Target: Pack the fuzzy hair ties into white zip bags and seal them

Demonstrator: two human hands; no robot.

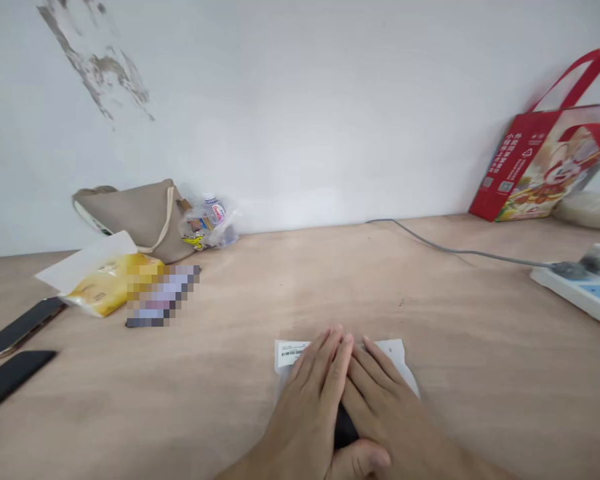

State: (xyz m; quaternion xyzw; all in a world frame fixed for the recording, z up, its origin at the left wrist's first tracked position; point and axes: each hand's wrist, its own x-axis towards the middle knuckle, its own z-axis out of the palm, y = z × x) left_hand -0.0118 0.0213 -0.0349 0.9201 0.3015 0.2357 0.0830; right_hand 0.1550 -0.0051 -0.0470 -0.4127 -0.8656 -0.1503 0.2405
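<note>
The light wooden tabletop (pixel 300 293) carries a scatter of things. At 6 o'clock lies a white paper sheet (pixel 293 355) with a barcode label. A beige pouch (pixel 135 220) sits at 10 o'clock, touching a crumpled plastic bottle (pixel 210 223) on its right. Just in front, a yellow packet (pixel 113 283) rests on white paper, beside a pixelated item (pixel 163 297) too obscured to identify. Two black phones (pixel 20 327) (pixel 10 380) lie at 9 o'clock. A red printed tote bag (pixel 535 167) stands at 2 o'clock, and a white power strip (pixel 580 287) lies at 3 o'clock, its grey cable (pixel 460 251) trailing across the wood.

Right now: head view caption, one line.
Left hand and right hand flank a black object on white barcoded paper, pale wooden table.
</note>
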